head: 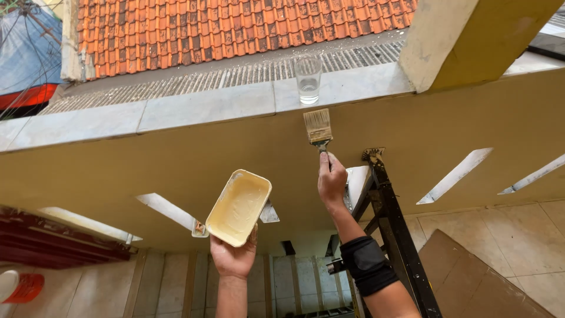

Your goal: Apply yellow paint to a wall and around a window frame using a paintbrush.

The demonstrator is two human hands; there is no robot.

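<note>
**A:** So what's in the tub (pixel 238 207)? Looks like a rectangular plastic one with rounded corners, tipped toward us.

**B:** Pale cream paint, smeared all over the inside and pooled thin at the bottom. The left hand (pixel 233 257) grips it from underneath, fingers wrapped round the lower end. Only other container I count is one clear glass (pixel 308 79) standing upright on the ledge (pixel 206 106), with a bit of clear liquid at the bottom (can't tell what it is).

**A:** And the brush (pixel 318 129)?

**B:** One flat brush, pale bristles fanned a little, metal band under them. The right hand (pixel 332 179) is closed round the handle, bristles pointing up against the yellow wall (pixel 176 159), just under the ledge and just below the glass. There's a black sleeve (pixel 366 265) on that forearm.

**A:** Count check: two hands, one tub, one brush, one glass?

**B:** Yep. The ledge is smooth grey slabs; behind it sits a strip of ribbed sheeting, then orange clay tiles (pixel 235 26) in neat rows. The wall has slanted slots (pixel 453 175) cut through it, I count about five. One black ladder (pixel 394 229) leans just right of the brush hand, paint-flecked at the top.
</note>
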